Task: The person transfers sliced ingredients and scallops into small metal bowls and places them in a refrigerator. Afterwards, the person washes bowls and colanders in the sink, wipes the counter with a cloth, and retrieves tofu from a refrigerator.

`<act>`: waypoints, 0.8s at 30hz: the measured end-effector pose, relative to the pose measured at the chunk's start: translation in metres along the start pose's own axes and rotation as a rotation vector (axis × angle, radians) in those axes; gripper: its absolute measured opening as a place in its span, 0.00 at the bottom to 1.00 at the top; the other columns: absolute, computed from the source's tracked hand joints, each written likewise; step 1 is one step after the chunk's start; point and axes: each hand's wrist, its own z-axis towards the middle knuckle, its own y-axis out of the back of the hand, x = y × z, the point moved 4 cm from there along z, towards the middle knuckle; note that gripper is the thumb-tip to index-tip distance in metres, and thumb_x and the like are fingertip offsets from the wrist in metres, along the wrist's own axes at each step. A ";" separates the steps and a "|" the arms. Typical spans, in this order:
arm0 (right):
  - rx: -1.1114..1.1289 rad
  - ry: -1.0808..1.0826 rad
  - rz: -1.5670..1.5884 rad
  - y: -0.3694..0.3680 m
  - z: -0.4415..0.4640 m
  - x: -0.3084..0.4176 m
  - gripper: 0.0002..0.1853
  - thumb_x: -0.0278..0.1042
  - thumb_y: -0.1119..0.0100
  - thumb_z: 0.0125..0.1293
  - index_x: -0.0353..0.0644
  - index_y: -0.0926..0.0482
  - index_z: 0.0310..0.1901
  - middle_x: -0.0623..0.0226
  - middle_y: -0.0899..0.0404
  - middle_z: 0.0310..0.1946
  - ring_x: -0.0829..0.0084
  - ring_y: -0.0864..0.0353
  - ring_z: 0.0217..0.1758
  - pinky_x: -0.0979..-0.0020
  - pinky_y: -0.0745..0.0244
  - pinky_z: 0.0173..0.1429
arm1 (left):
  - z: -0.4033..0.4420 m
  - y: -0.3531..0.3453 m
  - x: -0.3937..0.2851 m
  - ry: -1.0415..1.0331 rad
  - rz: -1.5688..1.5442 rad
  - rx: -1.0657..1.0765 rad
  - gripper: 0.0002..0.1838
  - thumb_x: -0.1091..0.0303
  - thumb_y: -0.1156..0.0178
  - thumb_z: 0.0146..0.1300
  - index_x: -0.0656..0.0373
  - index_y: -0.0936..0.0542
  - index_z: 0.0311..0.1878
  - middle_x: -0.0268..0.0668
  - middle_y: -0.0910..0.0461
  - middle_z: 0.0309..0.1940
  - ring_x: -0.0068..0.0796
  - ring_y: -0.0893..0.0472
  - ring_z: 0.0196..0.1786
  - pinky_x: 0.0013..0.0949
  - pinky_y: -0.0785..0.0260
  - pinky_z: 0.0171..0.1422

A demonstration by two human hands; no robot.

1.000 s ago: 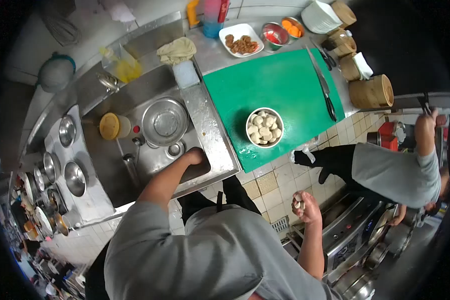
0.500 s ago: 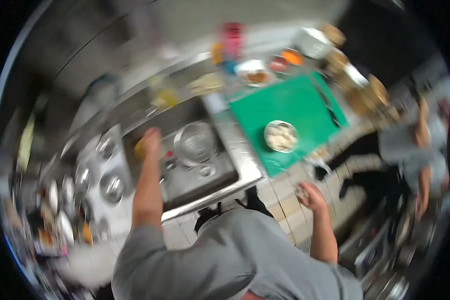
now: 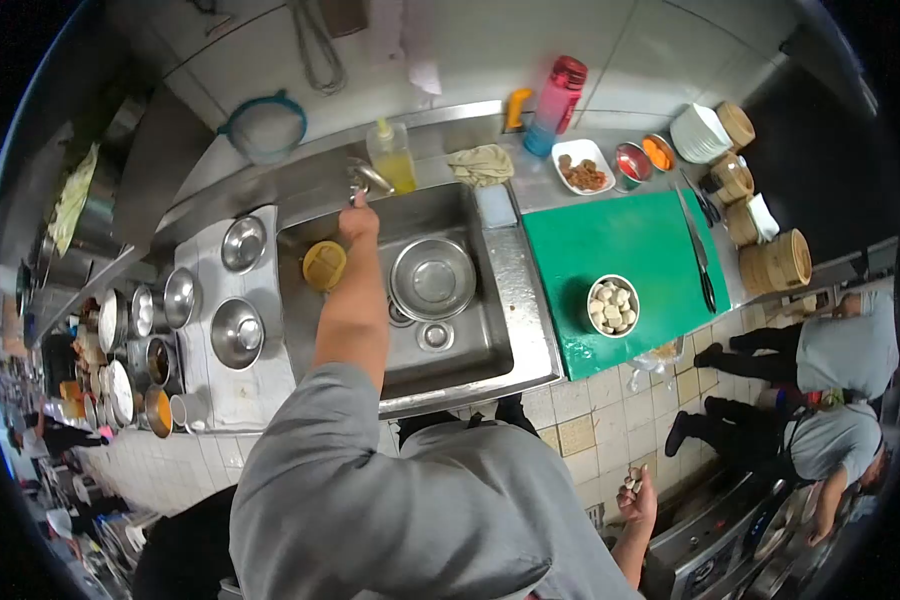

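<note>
My left hand reaches to the back of the sink, its closed fingers at the metal tap. Below the tap, a yellow round strainer-like piece lies at the sink's left side. A metal bowl sits in the basin by the drain. Held out at my right side, my right hand is curled around a few small pale pieces. A white bowl of pale chunks stands on the green cutting board, apart from both hands.
A knife lies on the board's right side. Behind it are a dish of brown food, a pink-blue bottle and bamboo steamers. Metal bowls stand left of the sink. Two people are at the right.
My left hand has moved from the sink's left side, near the yellow piece, up to the tap. My right hand has drawn back, away from the cutting board.
</note>
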 end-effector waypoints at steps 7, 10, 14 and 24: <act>-0.011 -0.024 0.011 0.009 0.042 -0.004 0.19 0.59 0.45 0.73 0.52 0.20 0.39 0.76 0.23 0.19 0.80 0.31 0.14 0.79 0.42 0.16 | -0.047 -0.094 0.031 0.761 -1.426 0.335 0.10 0.63 0.40 0.71 0.61 0.22 0.46 0.40 0.19 0.35 0.38 0.20 0.33 0.37 0.22 0.39; 0.040 -0.088 -0.052 0.011 0.054 -0.005 0.19 0.59 0.44 0.73 0.51 0.21 0.40 0.75 0.25 0.18 0.79 0.32 0.15 0.78 0.42 0.18 | -0.086 -0.105 -0.020 0.884 -1.559 0.453 0.02 0.73 0.43 0.71 0.59 0.23 0.44 0.33 0.25 0.32 0.29 0.24 0.30 0.28 0.24 0.36; 0.010 -0.069 -0.015 0.022 0.058 -0.003 0.18 0.55 0.41 0.73 0.47 0.20 0.40 0.73 0.26 0.20 0.77 0.31 0.16 0.75 0.37 0.19 | -0.123 -0.068 -0.053 0.801 -1.344 0.756 0.09 0.74 0.42 0.68 0.62 0.26 0.49 0.37 0.24 0.36 0.28 0.25 0.30 0.27 0.29 0.35; -0.148 -0.120 -0.006 0.076 0.023 -0.034 0.21 0.60 0.42 0.71 0.48 0.20 0.37 0.74 0.28 0.18 0.77 0.31 0.16 0.77 0.38 0.18 | 0.016 -0.032 0.017 0.798 -1.669 0.477 0.16 0.52 0.43 0.70 0.54 0.27 0.48 0.27 0.32 0.30 0.23 0.30 0.28 0.30 0.36 0.31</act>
